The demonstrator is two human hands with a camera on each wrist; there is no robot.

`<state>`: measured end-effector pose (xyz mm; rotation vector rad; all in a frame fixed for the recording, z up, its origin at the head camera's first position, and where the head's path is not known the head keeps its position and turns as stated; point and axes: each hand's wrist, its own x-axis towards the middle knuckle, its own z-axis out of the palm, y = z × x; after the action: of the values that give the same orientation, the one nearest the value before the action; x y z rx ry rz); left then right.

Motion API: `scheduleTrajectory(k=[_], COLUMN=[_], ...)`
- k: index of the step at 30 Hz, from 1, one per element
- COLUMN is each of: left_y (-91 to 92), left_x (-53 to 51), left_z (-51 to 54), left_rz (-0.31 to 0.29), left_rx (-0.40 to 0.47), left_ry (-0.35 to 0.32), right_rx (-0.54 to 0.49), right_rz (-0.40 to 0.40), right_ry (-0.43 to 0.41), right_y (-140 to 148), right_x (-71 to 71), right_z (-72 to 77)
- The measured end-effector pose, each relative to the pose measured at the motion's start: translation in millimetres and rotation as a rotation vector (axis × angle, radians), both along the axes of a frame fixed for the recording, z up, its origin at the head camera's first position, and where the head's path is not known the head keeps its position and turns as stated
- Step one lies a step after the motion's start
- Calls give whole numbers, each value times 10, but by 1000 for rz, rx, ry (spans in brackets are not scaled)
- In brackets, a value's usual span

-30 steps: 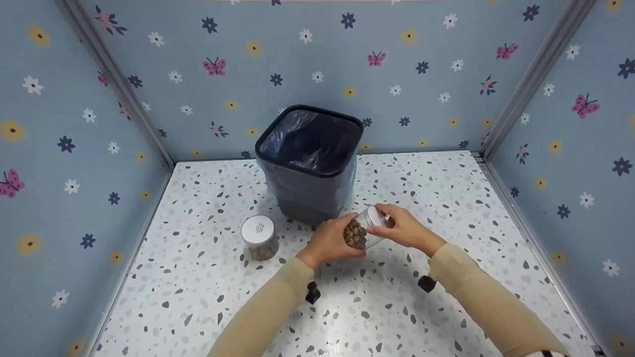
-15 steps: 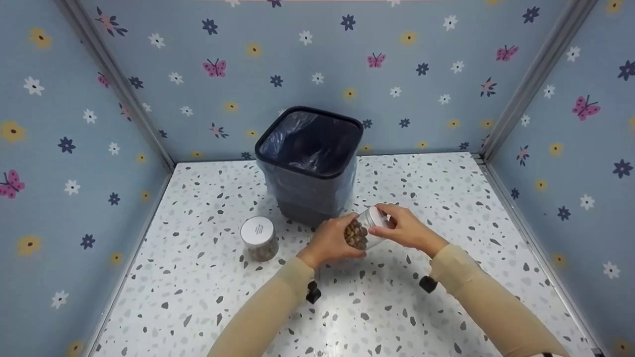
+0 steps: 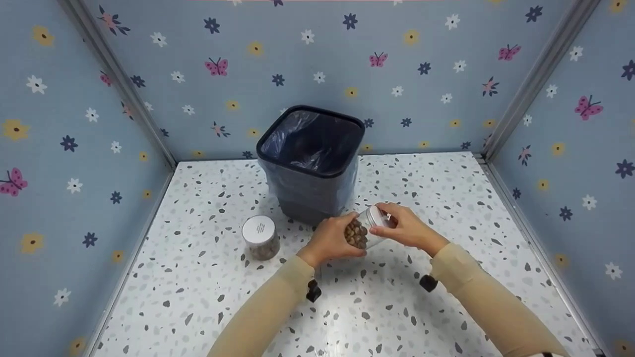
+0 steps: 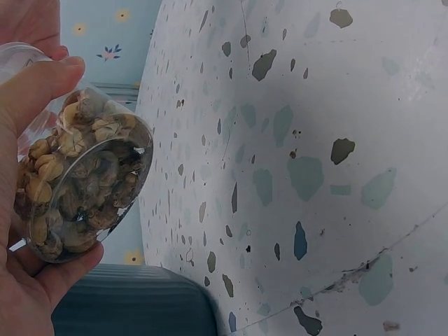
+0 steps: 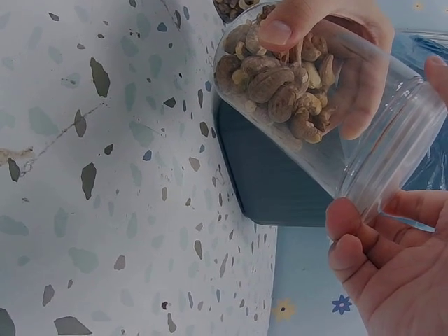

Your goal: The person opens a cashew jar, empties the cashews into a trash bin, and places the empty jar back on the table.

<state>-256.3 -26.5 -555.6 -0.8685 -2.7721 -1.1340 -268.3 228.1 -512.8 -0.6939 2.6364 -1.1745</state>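
Observation:
A clear plastic jar is tilted, with brown skin-on cashews gathered at its base. My left hand grips the jar's body, its thumb and fingers wrapped around the side. At the other end, my right hand holds the white lid between thumb and fingers. The lid sits at the jar's mouth; whether it is loose I cannot tell. To the left, a second jar with a labelled white lid stands upright on the table, brown contents showing through its wall.
A dark square bin lined with a clear bag stands just behind the hands. The speckled white table is enclosed by blue flowered panels at the back and both sides.
Both hands keep their hold on the tilted jar, and the right fingers shift very slightly at the lid. The second jar and the bin stay in place.

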Motion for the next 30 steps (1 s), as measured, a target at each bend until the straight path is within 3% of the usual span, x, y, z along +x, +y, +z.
scheduleTrajectory(k=[30], left_y=[10], left_x=[-30], left_z=[12], left_rz=[-17], left_rx=[-18], left_ry=[38], right_rx=[-28], right_rz=[22], right_ry=[-35], right_y=[46], right_x=[-2], right_z=[33])
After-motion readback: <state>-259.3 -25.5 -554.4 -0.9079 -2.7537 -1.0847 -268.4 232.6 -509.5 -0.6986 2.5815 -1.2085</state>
